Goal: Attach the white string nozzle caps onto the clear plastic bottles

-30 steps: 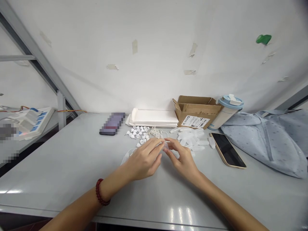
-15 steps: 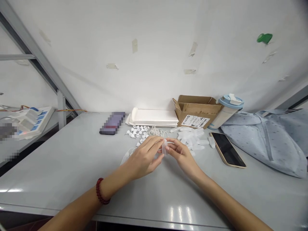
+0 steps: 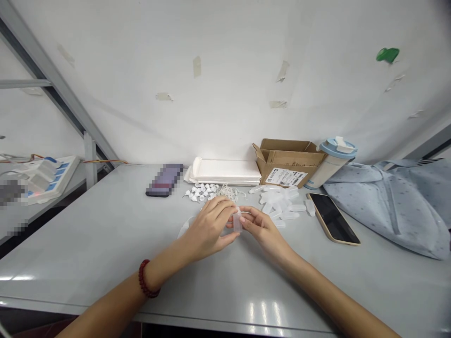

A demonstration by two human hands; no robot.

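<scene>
Now translucent tube (image 3: 237, 223) more visible (earlier mostly hidden).

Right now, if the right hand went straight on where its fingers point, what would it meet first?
The right hand would first meet the small translucent piece, which it appears to be touching; just beyond, probably, the left hand. Their exact depth is hard to judge from this view.
</scene>
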